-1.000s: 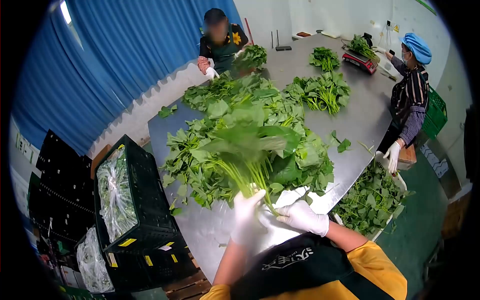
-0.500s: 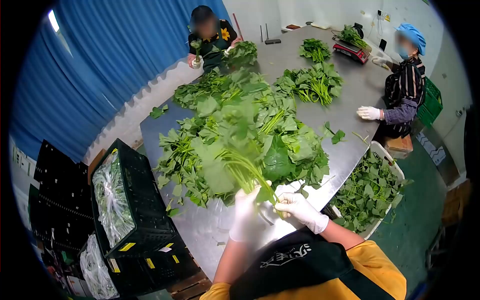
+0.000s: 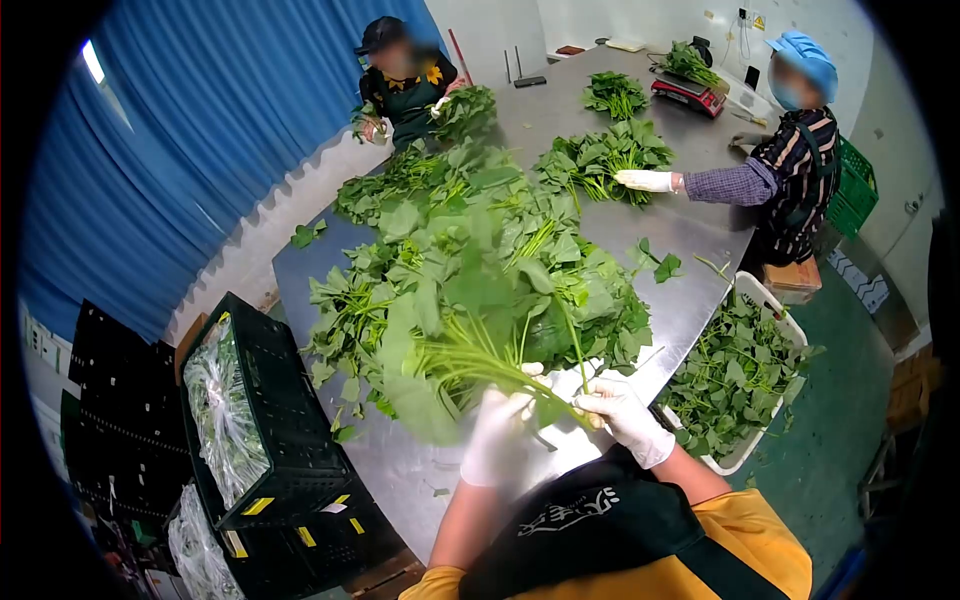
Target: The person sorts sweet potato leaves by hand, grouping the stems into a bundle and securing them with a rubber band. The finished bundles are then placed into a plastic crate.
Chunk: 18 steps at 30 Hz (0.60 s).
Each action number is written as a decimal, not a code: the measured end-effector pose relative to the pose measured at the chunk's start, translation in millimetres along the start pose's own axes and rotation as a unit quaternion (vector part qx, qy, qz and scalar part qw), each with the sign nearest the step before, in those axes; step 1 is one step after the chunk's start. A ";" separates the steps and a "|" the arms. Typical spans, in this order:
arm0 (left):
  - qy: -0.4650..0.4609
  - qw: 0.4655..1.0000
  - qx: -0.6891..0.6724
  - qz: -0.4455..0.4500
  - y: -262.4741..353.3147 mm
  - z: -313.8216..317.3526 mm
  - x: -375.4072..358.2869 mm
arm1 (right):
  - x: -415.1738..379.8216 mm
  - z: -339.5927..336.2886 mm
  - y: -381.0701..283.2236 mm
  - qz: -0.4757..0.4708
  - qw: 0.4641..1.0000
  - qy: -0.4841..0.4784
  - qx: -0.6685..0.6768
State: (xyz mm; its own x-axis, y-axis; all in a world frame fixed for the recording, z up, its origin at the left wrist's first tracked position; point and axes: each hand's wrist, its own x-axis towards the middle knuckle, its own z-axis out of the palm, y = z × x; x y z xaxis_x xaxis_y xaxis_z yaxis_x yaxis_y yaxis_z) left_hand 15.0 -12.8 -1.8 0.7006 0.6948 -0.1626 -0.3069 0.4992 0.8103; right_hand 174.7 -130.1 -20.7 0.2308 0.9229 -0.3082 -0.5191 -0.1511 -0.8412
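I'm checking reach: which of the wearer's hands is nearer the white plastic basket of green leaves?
Right. The white-gloved right hand is nearer, left of the white plastic basket; the white-gloved left hand is farther left, around green leafy stems.

White gloves (image 3: 625, 415), yellow sleeves (image 3: 755, 535), apparently black apron (image 3: 590, 550).

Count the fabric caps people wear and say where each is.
2: a black brimmed fabric cap on the person by the blue pleated curtain; a puffy blue fabric cap on the person at right. Any on the camera wearer is hidden.
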 end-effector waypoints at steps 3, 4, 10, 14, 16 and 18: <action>-0.023 0.988 0.109 0.103 -9.9 -0.9 2.2 | -3.8 -5.5 -3.4 0.009 1.000 0.004 0.013; -0.023 0.988 0.110 0.103 -12.0 -3.3 1.3 | -3.9 -8.1 -1.8 0.008 1.000 0.004 0.014; 0.118 0.949 0.203 0.210 -20.4 21.5 0.9 | -18.3 -6.8 -11.5 -0.086 0.994 0.059 0.034; 0.224 0.941 0.130 0.216 -12.8 3.9 9.2 | 1.2 -68.0 6.3 -0.268 0.862 0.194 0.385; 0.257 0.954 -0.007 0.156 1.7 8.9 10.6 | -8.9 -67.5 -31.4 -0.212 0.885 0.134 0.392; 0.248 0.957 0.025 0.149 -9.8 3.9 12.5 | -9.9 -41.5 -44.5 -0.200 0.957 0.162 0.137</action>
State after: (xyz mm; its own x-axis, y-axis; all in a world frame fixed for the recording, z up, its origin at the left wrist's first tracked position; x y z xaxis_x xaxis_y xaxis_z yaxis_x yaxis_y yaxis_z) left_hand 29.2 -11.0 -9.5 0.1917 0.9687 -0.1577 -0.4048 0.2244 0.8865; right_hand 229.7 -147.1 1.3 0.6753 0.7232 -0.1446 -0.5224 0.3306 -0.7860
